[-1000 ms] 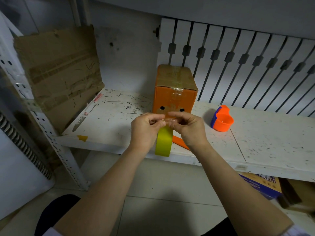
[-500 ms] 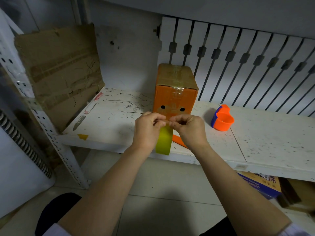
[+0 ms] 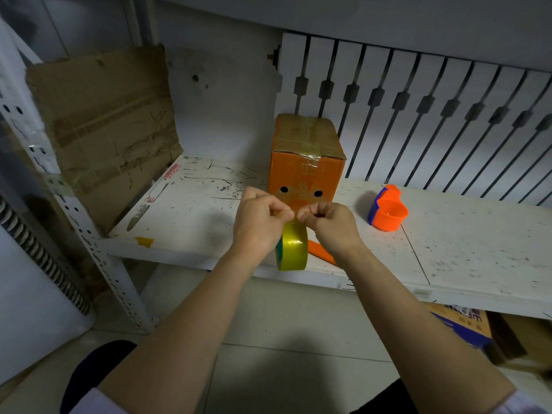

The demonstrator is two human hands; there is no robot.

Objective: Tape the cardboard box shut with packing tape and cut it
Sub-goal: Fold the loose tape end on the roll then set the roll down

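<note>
An orange cardboard box [image 3: 304, 171] stands upright at the back of the white shelf [image 3: 448, 240], its brown top flaps covered with clear tape. In front of it, over the shelf's front edge, I hold a yellowish roll of packing tape [image 3: 292, 249] on its edge. My left hand [image 3: 258, 224] and my right hand [image 3: 331, 227] both pinch at the top of the roll, fingertips nearly touching. An orange handle [image 3: 321, 252], perhaps a cutter, lies on the shelf behind my right wrist, mostly hidden.
An orange and blue tape dispenser [image 3: 386, 210] lies on the shelf right of the box. A worn cardboard sheet [image 3: 104, 127] leans against the left rack post. A white slatted panel [image 3: 418, 115] backs the shelf. Boxes [image 3: 460, 324] sit below at right.
Both hands have stayed pinched at the top of the roll, with only slight shifts of the fingers. The box and dispenser have not moved.
</note>
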